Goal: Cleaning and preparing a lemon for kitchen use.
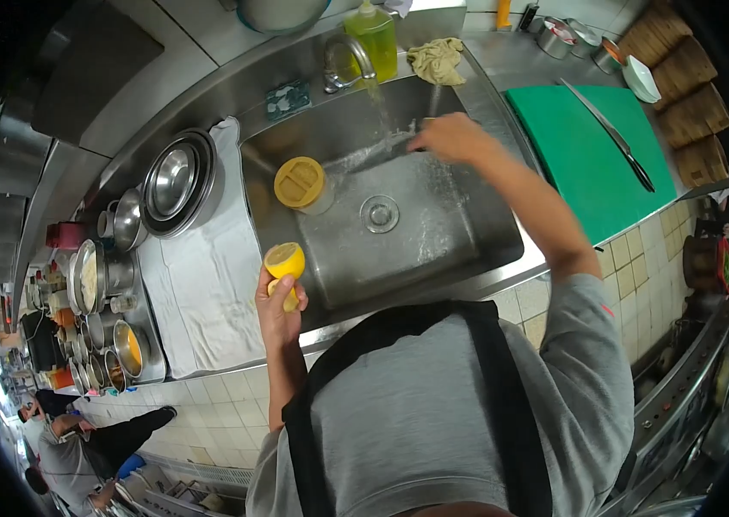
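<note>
My left hand (282, 310) holds a cut lemon half (284, 260) with its cut face up, and another yellow lemon piece (288, 298) beneath it, over the near left edge of the steel sink (396, 239). Above the right part of the basin, my right hand (455, 139) has its fingers curled around a dark thing, partly hidden, too blurred to name. Water runs from the faucet (351, 61) beside that hand. A round container with a yellow slotted lid (300, 183) stands in the basin's left part, left of the drain (380, 214).
Right of the sink, a knife (610, 136) lies on a green cutting board (551, 142). A yellowish cloth (437, 61) and a soap bottle (374, 42) sit behind the basin. Nested steel bowls (174, 181) stand left on a white cloth (209, 291). Other people (73, 452) are at far left and far right.
</note>
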Available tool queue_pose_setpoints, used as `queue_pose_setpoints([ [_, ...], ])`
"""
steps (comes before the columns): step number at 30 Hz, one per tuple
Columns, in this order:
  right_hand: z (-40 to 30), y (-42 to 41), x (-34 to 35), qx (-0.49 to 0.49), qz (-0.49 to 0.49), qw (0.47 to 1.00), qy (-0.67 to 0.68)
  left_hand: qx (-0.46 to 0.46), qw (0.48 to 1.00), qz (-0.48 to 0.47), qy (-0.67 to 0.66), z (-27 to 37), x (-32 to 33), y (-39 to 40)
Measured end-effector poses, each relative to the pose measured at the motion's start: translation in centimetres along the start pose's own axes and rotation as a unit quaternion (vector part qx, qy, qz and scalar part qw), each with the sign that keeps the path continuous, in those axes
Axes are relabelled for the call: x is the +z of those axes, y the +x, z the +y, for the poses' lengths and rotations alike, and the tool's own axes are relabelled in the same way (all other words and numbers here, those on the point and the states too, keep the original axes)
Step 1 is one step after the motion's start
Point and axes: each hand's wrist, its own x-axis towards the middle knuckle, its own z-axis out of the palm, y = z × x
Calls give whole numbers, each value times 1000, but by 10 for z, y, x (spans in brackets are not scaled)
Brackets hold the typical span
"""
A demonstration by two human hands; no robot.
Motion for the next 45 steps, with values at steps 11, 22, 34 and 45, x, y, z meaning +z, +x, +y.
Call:
queue_pose_setpoints([
  [11,104,-250,15,371,134,912,117,-72,988,-122,56,-19,51,30],
  [22,117,-396,47,303,180,860,368,-86,971,-221,40,-130,245,-9],
  [34,298,-685,78,610,-36,790,42,-141,930,-337,36,-268,507,-13],
  [45,658,-731,-138,465,411,739,-264,-95,951,-290,43,-348,692,38],
])
